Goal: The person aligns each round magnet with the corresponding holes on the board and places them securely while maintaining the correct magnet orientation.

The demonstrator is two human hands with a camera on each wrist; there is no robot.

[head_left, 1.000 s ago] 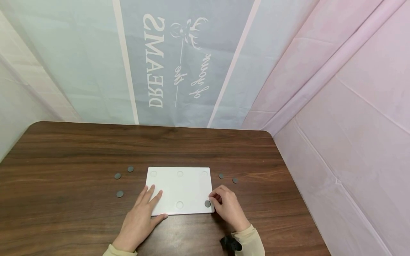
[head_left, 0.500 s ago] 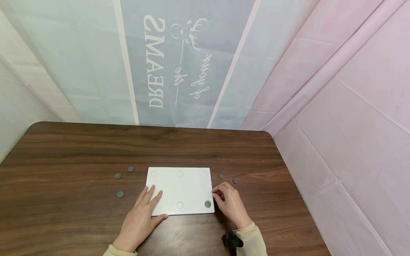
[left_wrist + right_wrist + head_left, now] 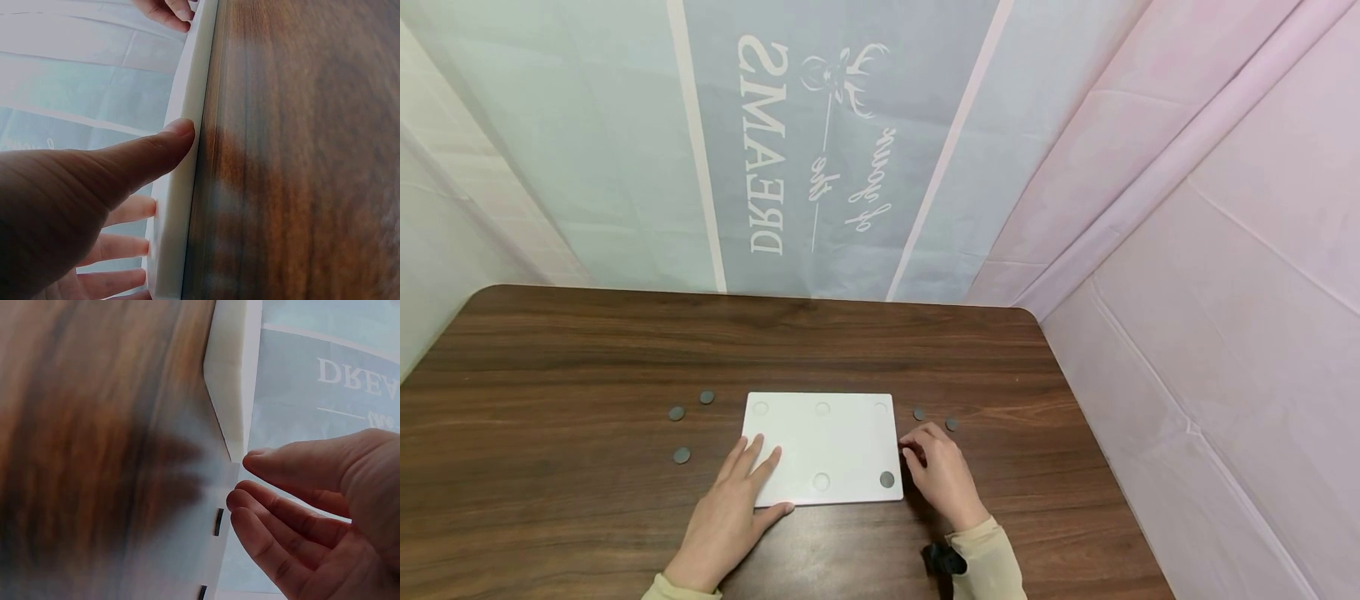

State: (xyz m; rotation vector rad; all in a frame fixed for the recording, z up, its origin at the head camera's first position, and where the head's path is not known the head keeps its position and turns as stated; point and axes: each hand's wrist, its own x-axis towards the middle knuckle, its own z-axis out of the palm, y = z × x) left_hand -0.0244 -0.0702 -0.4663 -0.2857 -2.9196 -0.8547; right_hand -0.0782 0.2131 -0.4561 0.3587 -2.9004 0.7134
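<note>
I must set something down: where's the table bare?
The table is bare between the white board and the printed cloth, and left of the three discs. Crowded: the board's sides, with left hand, right hand and two discs.

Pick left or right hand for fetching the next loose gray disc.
Right, I'd say. The right hand is empty, beside the white board, close to two loose gray discs. The left hand is spread on the board's opposite side, apparently steadying it.

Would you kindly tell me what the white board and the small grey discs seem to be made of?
The white board looks like satin-smooth plastic: even colour, no visible grain. The small grey discs look dull and uniform, perhaps metal or magnet material; the pictures cannot settle which.
</note>
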